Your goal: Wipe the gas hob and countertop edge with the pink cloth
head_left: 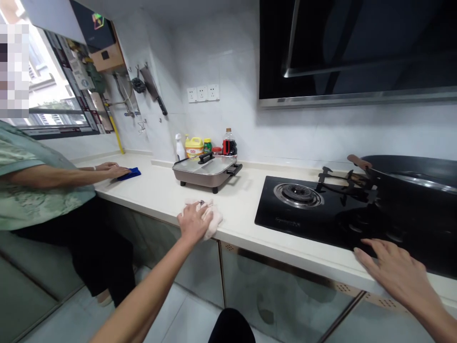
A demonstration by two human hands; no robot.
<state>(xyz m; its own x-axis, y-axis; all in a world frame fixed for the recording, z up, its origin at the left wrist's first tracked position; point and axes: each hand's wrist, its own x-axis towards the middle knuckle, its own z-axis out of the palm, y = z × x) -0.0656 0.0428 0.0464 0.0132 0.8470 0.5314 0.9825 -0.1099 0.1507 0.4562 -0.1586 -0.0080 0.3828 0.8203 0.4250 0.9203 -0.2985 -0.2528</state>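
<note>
My left hand (193, 222) presses a pale pink cloth (214, 223) onto the white countertop near its front edge, fingers curled over it. Part of the cloth hangs at the edge. Just behind it stands an electric pan (205, 171) with a glass lid and black handles. To the right, my right hand (396, 271) rests empty, fingers spread, at the front edge of the black gas stove (303, 220). Its fingertips lie beside the stove's lower rim.
A co-worker (39, 176) at the left has both hands on a blue cloth (130, 174). A large black wok (410, 190) sits on the right burner. Bottles (194, 146) line the wall behind the pan. A cleaver (153, 89) hangs above. The range hood (357, 52) overhangs the stove.
</note>
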